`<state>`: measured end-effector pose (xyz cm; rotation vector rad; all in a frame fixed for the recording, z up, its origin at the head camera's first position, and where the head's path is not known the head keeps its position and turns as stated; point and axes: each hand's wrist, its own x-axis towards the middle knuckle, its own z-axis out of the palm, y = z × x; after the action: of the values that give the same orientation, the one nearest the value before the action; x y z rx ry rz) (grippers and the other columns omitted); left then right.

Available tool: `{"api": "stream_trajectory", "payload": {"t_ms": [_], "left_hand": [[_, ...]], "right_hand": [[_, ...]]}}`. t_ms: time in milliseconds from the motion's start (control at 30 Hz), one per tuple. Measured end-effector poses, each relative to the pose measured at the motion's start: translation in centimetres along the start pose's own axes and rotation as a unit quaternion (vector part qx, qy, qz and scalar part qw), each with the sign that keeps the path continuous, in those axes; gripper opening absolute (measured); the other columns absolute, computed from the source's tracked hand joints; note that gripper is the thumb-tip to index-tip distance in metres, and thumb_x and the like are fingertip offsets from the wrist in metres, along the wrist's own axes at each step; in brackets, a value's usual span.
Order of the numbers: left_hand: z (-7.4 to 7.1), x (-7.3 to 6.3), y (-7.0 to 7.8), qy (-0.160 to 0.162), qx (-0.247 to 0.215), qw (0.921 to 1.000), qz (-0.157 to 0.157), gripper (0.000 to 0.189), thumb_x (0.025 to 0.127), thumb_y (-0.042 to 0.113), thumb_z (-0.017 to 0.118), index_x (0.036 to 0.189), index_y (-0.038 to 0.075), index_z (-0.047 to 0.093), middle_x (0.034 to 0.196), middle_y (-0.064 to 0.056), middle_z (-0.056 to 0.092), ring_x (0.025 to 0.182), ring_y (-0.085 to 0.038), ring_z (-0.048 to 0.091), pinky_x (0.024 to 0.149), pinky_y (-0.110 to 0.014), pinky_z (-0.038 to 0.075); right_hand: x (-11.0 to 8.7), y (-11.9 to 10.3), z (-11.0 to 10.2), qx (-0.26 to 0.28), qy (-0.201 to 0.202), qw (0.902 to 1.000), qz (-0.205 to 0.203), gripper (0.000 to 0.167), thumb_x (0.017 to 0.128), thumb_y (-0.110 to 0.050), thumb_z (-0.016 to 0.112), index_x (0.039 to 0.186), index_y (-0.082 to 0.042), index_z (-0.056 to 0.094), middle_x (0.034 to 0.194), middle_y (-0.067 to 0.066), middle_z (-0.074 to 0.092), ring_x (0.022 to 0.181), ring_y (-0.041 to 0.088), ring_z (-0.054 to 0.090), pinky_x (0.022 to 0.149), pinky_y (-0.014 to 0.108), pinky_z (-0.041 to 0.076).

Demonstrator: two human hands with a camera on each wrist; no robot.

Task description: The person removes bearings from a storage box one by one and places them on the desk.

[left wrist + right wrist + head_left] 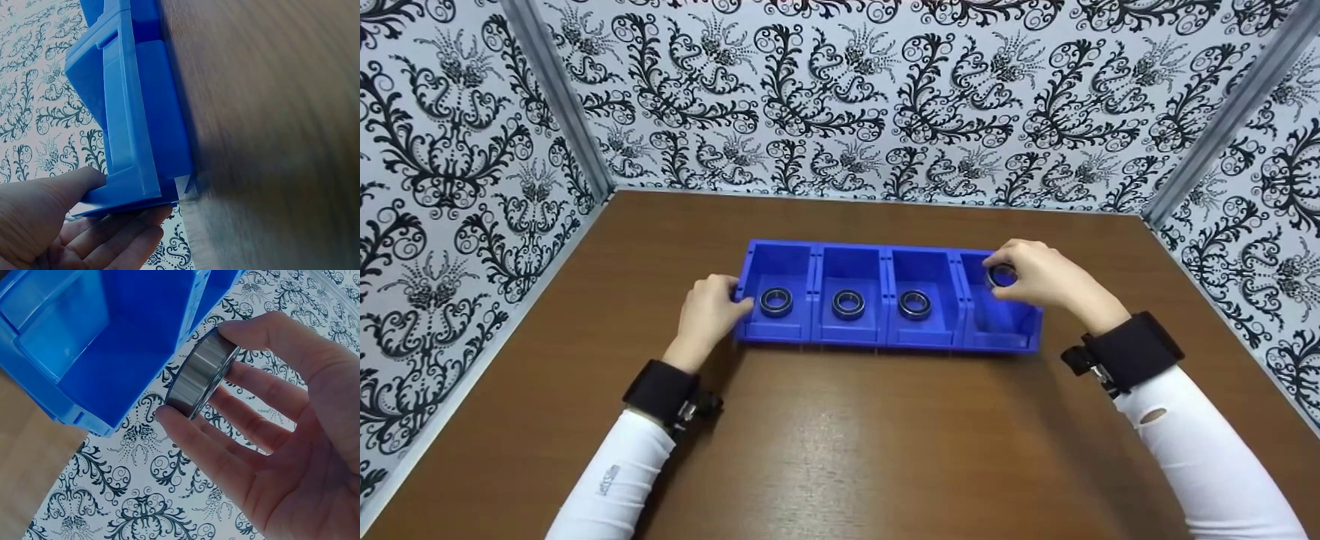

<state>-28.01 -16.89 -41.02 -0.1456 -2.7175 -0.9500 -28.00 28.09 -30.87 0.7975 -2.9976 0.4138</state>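
Observation:
A blue bin row (847,335) with several compartments stands on the table. My left hand (707,315) grips its left end wall, thumb on the inner side and fingers outside, as the left wrist view also shows. My right hand (1039,277) pinches a ball bearing (202,374) between thumb and a fingertip, its shiny outer ring facing the right wrist camera. In the head view this bearing overlaps the rightmost compartment. One bearing lies flat in each of the other compartments: a left bearing (775,301), a middle bearing (848,304) and a third bearing (914,304).
The brown wooden table (810,435) extends in front of the bins and behind them. Patterned black-and-white panels (840,97) enclose it at the back and both sides, with grey metal posts (559,97) at the corners.

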Motion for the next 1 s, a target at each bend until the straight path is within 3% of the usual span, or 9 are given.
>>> {"api": "stream_trajectory", "payload": {"t_ms": [500, 1000], "left_hand": [[0.0, 0.0, 0.0, 0.010, 0.008, 0.9999, -0.002, 0.010, 0.078, 0.012, 0.073, 0.085, 0.005, 0.075, 0.075, -0.011, 0.066, 0.063, -0.029, 0.054, 0.060, -0.052, 0.047], [0.1, 0.0, 0.0, 0.012, 0.004, 0.9999, -0.004, 0.010, 0.078, 0.013, 0.073, 0.085, 0.006, 0.076, 0.074, -0.010, 0.065, 0.064, -0.029, 0.054, 0.061, -0.051, 0.048]], "right_hand": [[-1.2, -0.8, -0.5, -0.017, 0.005, 0.9998, -0.012, 0.040, 0.079, -0.011, 0.075, 0.115, 0.006, 0.071, 0.116, 0.025, 0.066, 0.107, 0.042, 0.063, 0.088, 0.056, 0.051], [-2.0, -1.5, -0.9, -0.020, -0.001, 0.9996, -0.019, 0.037, 0.079, -0.012, 0.076, 0.113, 0.004, 0.073, 0.111, 0.021, 0.067, 0.099, 0.037, 0.064, 0.081, 0.055, 0.051]]}}
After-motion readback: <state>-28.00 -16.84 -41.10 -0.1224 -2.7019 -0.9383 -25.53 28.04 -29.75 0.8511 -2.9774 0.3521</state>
